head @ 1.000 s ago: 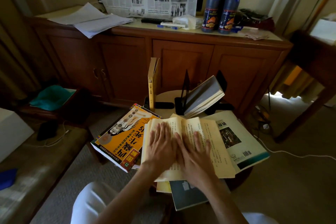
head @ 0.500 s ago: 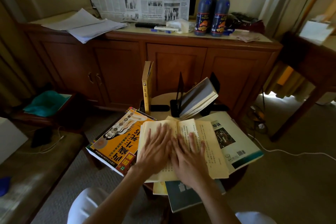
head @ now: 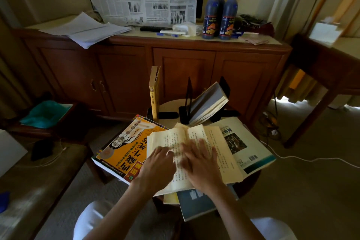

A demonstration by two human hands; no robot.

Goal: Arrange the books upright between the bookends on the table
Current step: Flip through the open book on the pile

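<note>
Both the left hand (head: 155,163) and right hand (head: 201,163) lie flat, fingers spread, on the open book (head: 210,142) at the round table's (head: 171,106) near edge; best to close it squarely before standing it by the bookends (head: 188,101).

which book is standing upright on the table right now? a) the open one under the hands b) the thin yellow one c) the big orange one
b: the thin yellow book stands upright at the table's far side, while the others lie flat.
</note>
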